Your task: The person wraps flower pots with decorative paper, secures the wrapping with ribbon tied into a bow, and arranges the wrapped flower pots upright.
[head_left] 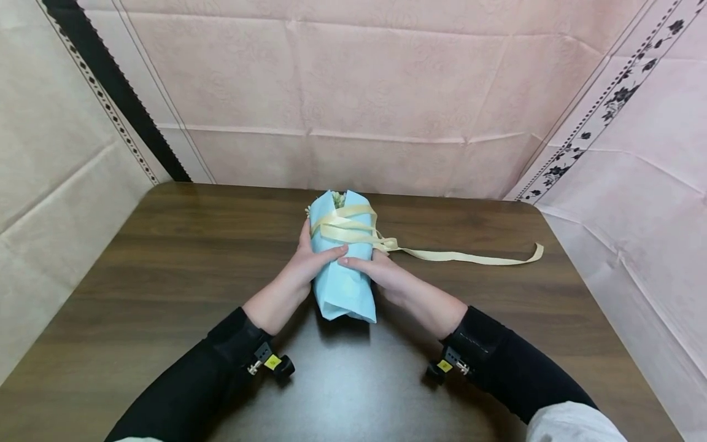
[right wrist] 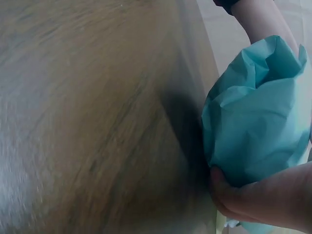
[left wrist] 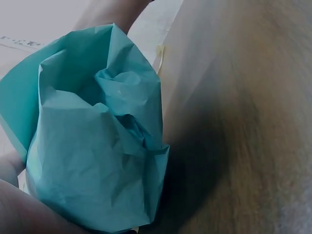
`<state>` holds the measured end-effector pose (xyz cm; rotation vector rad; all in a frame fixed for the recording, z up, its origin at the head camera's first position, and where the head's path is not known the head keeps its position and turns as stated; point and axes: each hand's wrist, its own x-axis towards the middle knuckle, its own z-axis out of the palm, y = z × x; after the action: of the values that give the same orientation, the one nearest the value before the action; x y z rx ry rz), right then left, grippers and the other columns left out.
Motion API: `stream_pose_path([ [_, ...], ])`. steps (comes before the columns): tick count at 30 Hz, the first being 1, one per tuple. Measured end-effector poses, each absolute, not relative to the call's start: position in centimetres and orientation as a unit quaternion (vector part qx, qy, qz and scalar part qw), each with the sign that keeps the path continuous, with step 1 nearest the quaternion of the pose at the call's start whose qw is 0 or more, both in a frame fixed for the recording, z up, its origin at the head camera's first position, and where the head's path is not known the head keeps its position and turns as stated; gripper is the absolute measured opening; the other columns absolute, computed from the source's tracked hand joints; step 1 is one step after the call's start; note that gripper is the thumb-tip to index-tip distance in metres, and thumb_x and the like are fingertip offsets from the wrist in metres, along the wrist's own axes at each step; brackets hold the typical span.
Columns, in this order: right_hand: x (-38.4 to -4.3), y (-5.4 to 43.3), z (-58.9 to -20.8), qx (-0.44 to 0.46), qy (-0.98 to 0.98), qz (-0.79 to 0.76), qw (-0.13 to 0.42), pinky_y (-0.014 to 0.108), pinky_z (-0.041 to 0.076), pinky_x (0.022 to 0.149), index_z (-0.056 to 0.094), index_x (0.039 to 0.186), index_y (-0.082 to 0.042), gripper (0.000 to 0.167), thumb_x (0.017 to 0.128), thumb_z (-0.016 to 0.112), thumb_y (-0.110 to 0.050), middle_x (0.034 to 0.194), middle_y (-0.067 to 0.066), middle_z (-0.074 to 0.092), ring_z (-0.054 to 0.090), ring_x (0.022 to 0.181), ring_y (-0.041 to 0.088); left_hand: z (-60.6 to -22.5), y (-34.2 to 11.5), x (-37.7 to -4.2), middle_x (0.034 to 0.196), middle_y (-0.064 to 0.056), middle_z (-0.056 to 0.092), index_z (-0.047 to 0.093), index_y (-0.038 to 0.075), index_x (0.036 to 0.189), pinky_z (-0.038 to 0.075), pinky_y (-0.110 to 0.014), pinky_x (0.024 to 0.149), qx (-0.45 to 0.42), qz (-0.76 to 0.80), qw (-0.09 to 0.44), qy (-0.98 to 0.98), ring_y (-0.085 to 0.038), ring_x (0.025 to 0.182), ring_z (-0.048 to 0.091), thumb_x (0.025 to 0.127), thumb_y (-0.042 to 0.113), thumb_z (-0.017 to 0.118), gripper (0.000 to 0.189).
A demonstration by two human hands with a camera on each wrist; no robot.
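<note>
A small bouquet wrapped in light blue paper (head_left: pixel 347 291) is held over the table between both hands. Pale flowers (head_left: pixel 338 199) peek out at its far end, and a cream ribbon (head_left: pixel 345 232) crosses around the upper part. From the left side my left hand (head_left: pixel 310 261) grips the wrap, thumb lying across its front. My right hand (head_left: pixel 381 269) grips it from the right, thumb on the front and fingers mostly hidden behind. In the left wrist view the folded, crumpled lower end of the blue paper (left wrist: pixel 92 156) faces the camera; the right wrist view shows this blue paper (right wrist: pixel 258 126) too.
The ribbon's loose tail (head_left: pixel 469 255) trails right across the brown wooden table (head_left: pixel 182 294), its tip curling upward. Pale cloth (head_left: pixel 375 86) with patterned borders hangs behind the table and at both sides.
</note>
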<state>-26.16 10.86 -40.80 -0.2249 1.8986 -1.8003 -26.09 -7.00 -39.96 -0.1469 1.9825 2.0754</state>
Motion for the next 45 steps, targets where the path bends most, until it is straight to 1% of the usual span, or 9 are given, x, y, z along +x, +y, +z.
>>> stream_pose_path([
  [7, -26.5, 12.2, -39.3, -0.004, 0.781, -0.592, 0.199, 0.046, 0.043, 0.096, 0.029, 0.144, -0.002, 0.068, 0.094, 0.061, -0.035, 0.131, 0.019, 0.047, 0.053, 0.111, 0.030, -39.6, -7.2, -25.7, 0.159, -0.009, 0.002, -0.007, 0.031, 0.156, 0.012, -0.051, 0.113, -0.058, 0.730, 0.145, 0.666, -0.031, 0.141, 0.011, 0.088, 0.021, 0.073, 0.105],
  [12, -27.8, 13.9, -38.7, 0.031, 0.800, -0.595, 0.073, 0.048, 0.042, 0.092, 0.047, 0.124, 0.002, 0.042, 0.096, 0.054, -0.029, 0.112, 0.015, 0.051, 0.051, 0.100, 0.033, -40.4, -7.2, -25.8, 0.159, -0.009, 0.004, -0.005, 0.033, 0.155, 0.013, -0.050, 0.113, -0.056, 0.724, 0.126, 0.676, -0.029, 0.140, 0.013, 0.087, 0.022, 0.075, 0.106],
  [18, -30.0, 15.2, -38.2, 0.010, 0.800, -0.596, -0.065, 0.034, 0.042, 0.079, 0.060, 0.105, 0.003, 0.023, 0.092, 0.063, -0.015, 0.095, 0.010, 0.055, 0.050, 0.090, 0.024, -40.6, -7.1, -25.2, 0.159, -0.008, 0.006, -0.002, 0.034, 0.156, 0.014, -0.050, 0.113, -0.056, 0.715, 0.112, 0.688, -0.029, 0.140, 0.015, 0.086, 0.023, 0.075, 0.105],
  [21, -31.0, 15.3, -38.1, -0.019, 0.822, -0.567, -0.045, 0.032, 0.042, 0.078, 0.065, 0.106, 0.004, 0.022, 0.092, 0.063, -0.014, 0.103, 0.013, 0.061, 0.053, 0.093, 0.023, -40.7, -6.9, -25.0, 0.159, -0.007, 0.006, -0.001, 0.034, 0.156, 0.015, -0.051, 0.112, -0.059, 0.709, 0.108, 0.694, -0.029, 0.140, 0.015, 0.085, 0.024, 0.076, 0.105],
  [26, -32.4, 15.0, -38.8, -0.061, 0.839, -0.537, 0.066, 0.034, 0.048, 0.080, 0.068, 0.115, 0.004, 0.027, 0.093, 0.057, -0.009, 0.140, 0.011, 0.052, 0.054, 0.112, 0.025, -40.8, -6.6, -24.7, 0.160, -0.007, 0.004, -0.001, 0.034, 0.156, 0.014, -0.053, 0.112, -0.062, 0.704, 0.108, 0.699, -0.030, 0.141, 0.013, 0.085, 0.026, 0.076, 0.106],
  [30, -32.7, 15.0, -39.4, -0.052, 0.833, -0.542, 0.100, 0.032, 0.049, 0.077, 0.060, 0.130, -0.001, 0.040, 0.091, 0.055, -0.005, 0.140, 0.010, 0.052, 0.055, 0.109, 0.024, -41.0, -6.4, -24.7, 0.160, -0.006, 0.004, -0.002, 0.034, 0.156, 0.014, -0.053, 0.113, -0.061, 0.709, 0.110, 0.694, -0.029, 0.141, 0.013, 0.085, 0.026, 0.076, 0.106],
  [33, -32.5, 15.4, -39.6, -0.051, 0.829, -0.552, 0.070, 0.028, 0.048, 0.079, 0.055, 0.136, -0.001, 0.043, 0.093, 0.056, -0.005, 0.131, 0.016, 0.057, 0.056, 0.108, 0.026, -41.2, -6.4, -24.7, 0.160, -0.006, 0.004, -0.001, 0.034, 0.156, 0.013, -0.052, 0.113, -0.061, 0.713, 0.106, 0.691, -0.028, 0.141, 0.012, 0.085, 0.025, 0.076, 0.105],
  [38, -31.8, 16.2, -39.0, -0.101, 0.770, -0.628, -0.059, 0.023, 0.047, 0.088, 0.051, 0.133, 0.011, 0.042, 0.090, 0.055, 0.012, 0.126, 0.025, 0.052, 0.055, 0.117, 0.038, -41.2, -6.5, -24.8, 0.159, -0.007, 0.005, 0.000, 0.034, 0.156, 0.014, -0.049, 0.113, -0.059, 0.716, 0.098, 0.688, -0.028, 0.141, 0.012, 0.084, 0.024, 0.076, 0.106],
  [45, -31.6, 17.4, -36.8, -0.122, 0.692, -0.693, -0.162, 0.034, 0.043, 0.101, 0.049, 0.132, 0.014, 0.047, 0.086, 0.051, 0.021, 0.124, 0.009, 0.051, 0.053, 0.120, 0.034, -41.0, -7.0, -24.7, 0.159, -0.006, 0.005, -0.001, 0.033, 0.156, 0.015, -0.051, 0.113, -0.073, 0.716, 0.091, 0.688, -0.029, 0.140, 0.015, 0.085, 0.024, 0.076, 0.105],
])
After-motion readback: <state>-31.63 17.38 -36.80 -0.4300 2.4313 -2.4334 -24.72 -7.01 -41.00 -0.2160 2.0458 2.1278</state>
